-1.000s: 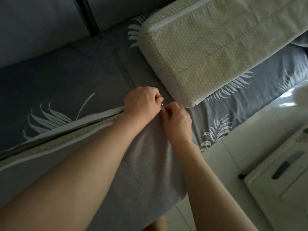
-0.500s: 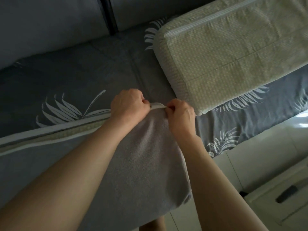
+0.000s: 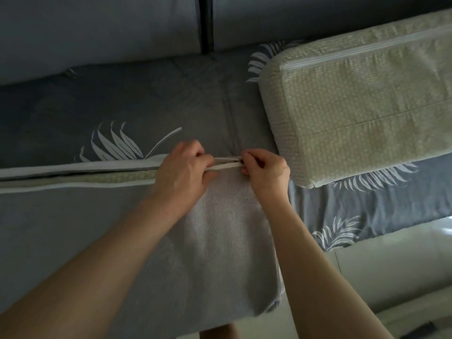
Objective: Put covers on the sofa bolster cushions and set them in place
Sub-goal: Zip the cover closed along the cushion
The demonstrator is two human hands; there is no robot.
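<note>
A long bolster cushion in a grey cover (image 3: 215,241) lies across the sofa seat in front of me. Its zip opening (image 3: 73,174) runs leftward with white tape edges, and beige inner fabric shows between them. My left hand (image 3: 182,172) grips the two white edges together near the right end. My right hand (image 3: 265,171) pinches the small dark zip pull at the end of the seam. A second bolster (image 3: 362,108), bare beige with a white zip, lies at the right on the seat.
The sofa seat (image 3: 146,104) wears a dark grey sheet with white leaf prints. Grey back cushions (image 3: 97,33) stand behind it, split by a dark gap. Pale tiled floor (image 3: 391,270) shows at the lower right.
My hands have moved apart along the seam, exposing a short stretch of white zip tape between them. The view has shifted left, so the white cabinet at lower right is out of sight.
</note>
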